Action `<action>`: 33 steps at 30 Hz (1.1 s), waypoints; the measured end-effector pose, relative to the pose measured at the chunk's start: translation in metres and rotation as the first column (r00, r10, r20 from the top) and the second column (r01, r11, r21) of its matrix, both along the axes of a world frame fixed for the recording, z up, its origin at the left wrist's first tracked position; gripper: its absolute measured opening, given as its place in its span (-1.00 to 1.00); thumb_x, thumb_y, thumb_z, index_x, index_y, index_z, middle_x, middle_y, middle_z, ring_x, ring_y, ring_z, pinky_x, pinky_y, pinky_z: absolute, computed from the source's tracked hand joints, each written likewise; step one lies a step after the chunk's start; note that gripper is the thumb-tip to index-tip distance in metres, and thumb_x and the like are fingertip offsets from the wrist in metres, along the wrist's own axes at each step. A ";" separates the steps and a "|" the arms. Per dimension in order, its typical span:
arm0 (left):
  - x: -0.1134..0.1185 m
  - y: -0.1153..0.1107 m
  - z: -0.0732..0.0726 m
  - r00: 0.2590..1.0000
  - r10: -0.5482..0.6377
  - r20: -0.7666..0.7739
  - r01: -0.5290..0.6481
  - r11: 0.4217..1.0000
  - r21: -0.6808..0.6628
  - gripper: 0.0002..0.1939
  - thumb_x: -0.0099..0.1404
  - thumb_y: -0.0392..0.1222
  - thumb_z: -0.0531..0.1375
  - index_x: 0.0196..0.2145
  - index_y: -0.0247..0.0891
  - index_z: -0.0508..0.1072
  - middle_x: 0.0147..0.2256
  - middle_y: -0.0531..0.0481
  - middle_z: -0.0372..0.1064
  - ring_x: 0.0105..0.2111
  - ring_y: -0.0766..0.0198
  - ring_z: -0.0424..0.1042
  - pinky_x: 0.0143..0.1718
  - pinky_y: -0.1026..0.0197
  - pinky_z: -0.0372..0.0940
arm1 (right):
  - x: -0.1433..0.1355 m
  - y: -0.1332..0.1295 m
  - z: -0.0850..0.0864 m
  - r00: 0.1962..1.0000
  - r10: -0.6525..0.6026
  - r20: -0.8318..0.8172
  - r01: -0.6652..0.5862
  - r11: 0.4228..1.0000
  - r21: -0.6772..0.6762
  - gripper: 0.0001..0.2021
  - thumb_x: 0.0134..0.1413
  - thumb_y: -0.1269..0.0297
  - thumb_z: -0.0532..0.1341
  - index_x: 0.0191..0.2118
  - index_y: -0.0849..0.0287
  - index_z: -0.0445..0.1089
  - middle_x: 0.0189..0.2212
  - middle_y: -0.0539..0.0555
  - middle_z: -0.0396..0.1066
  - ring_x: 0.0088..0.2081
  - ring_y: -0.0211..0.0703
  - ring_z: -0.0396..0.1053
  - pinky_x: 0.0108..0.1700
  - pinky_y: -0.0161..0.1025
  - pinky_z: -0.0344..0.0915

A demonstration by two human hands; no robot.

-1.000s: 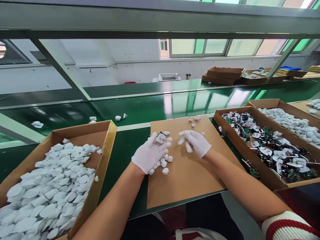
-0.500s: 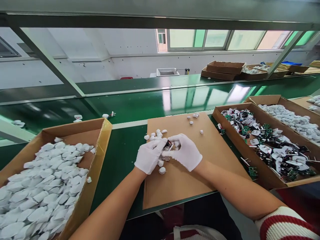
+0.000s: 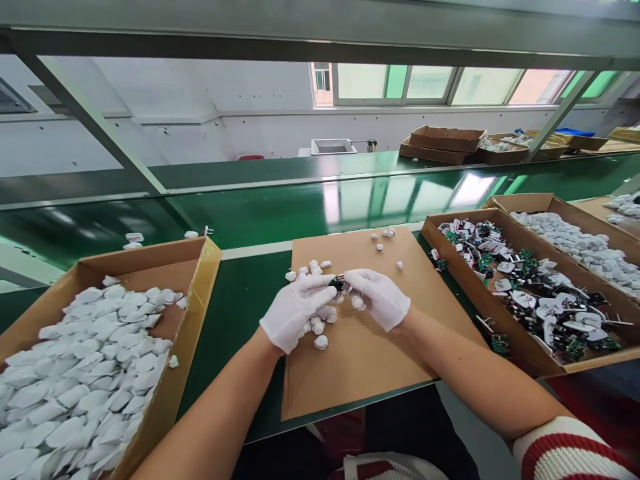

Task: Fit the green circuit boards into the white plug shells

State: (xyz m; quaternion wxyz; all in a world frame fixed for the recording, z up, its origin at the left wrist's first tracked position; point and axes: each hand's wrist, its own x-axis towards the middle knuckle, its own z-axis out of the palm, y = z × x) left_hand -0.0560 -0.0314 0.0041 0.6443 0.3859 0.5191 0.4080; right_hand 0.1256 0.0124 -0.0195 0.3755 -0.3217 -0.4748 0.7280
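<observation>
Both hands wear white gloves and meet over a brown cardboard sheet [image 3: 360,373]. Between the fingers is a small circuit board with wires [image 3: 339,284], dark with a bit of red. My left hand [image 3: 299,311] is closed on its left side, thumb and fingers pinching it. My right hand [image 3: 379,297] pinches at the board's right side, where its fingertips partly hide what they grip. Small white caps [image 3: 321,342] lie in a loose cluster under and around my left hand. A few more white caps [image 3: 379,247] sit farther back on the sheet.
On the left stands a cardboard box [image 3: 197,313] of white plastic shells [image 3: 85,373]. At right, another box [image 3: 460,320] holds wired circuit boards with white parts [image 3: 545,300]; a box of white pieces [image 3: 580,233] is beyond. A metal frame [image 3: 320,50] crosses overhead.
My hands have drawn slightly apart, the right moving a little right and the left a little left. More of the circuit board shows between them. The view has shifted slightly.
</observation>
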 end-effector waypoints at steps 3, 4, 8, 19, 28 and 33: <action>-0.002 0.000 -0.001 0.997 -0.007 0.072 0.009 1.000 -0.027 -0.62 0.22 0.04 0.36 -0.12 -0.26 0.50 -0.38 -0.08 0.46 -0.59 0.26 0.47 -0.77 0.37 0.17 | 0.003 0.002 0.004 0.999 0.051 -0.001 -0.051 0.998 -0.023 -0.64 0.02 -0.03 0.38 -0.43 0.19 0.40 -0.43 -0.03 0.32 -0.53 -0.39 0.10 -0.51 -0.33 0.03; -0.004 0.001 -0.001 0.992 -0.029 0.121 0.034 0.999 -0.038 -0.64 0.23 0.04 0.35 -0.15 -0.26 0.49 -0.35 -0.09 0.46 -0.56 0.25 0.49 -0.76 0.36 0.20 | 0.004 0.002 0.005 0.997 0.078 0.001 -0.078 0.997 -0.020 -0.65 0.02 -0.01 0.37 -0.45 0.19 0.39 -0.43 -0.02 0.32 -0.52 -0.39 0.10 -0.51 -0.33 0.03; -0.006 0.001 -0.002 0.959 -0.117 0.256 0.126 0.992 -0.019 -0.52 0.25 0.03 0.34 0.06 -0.15 0.42 -0.25 -0.07 0.41 -0.43 0.20 0.52 -0.69 0.29 0.34 | 0.006 0.003 0.008 0.992 0.102 0.078 -0.107 0.992 0.062 -0.70 0.08 0.02 0.33 -0.34 0.20 0.48 -0.42 -0.02 0.34 -0.51 -0.38 0.12 -0.49 -0.33 0.04; -0.017 0.008 -0.007 0.952 -0.030 0.304 0.079 0.985 -0.151 -0.62 0.27 0.14 0.26 -0.23 -0.27 0.44 -0.47 -0.05 0.42 -0.60 0.16 0.48 -0.75 0.25 0.29 | 0.009 0.011 -0.001 0.975 -0.155 0.161 0.150 0.988 0.046 -0.68 0.10 0.07 0.35 -0.12 0.18 0.49 -0.23 0.05 0.48 -0.40 -0.35 0.31 -0.39 -0.35 0.23; -0.007 0.010 -0.009 0.913 0.318 0.254 -0.335 0.942 0.028 -0.68 0.29 -0.14 0.34 -0.02 -0.24 0.51 -0.01 -0.22 0.57 -0.07 0.15 0.59 -0.14 0.26 0.50 | 0.019 0.012 0.003 0.995 0.006 -0.098 -0.014 0.997 -0.077 -0.59 -0.08 -0.03 0.48 -0.22 0.17 0.49 -0.21 0.11 0.53 -0.48 -0.41 0.22 -0.49 -0.40 0.20; -0.006 0.009 -0.015 0.945 0.266 0.191 -0.269 0.963 -0.007 -0.48 0.24 0.01 0.37 0.12 -0.15 0.46 -0.06 -0.25 0.59 -0.14 0.03 0.62 -0.39 0.26 0.51 | 0.019 0.008 0.005 0.998 0.029 -0.047 -0.027 0.999 0.035 -0.56 -0.04 -0.07 0.45 -0.13 0.12 0.52 -0.19 0.07 0.54 -0.53 -0.43 0.23 -0.54 -0.39 0.14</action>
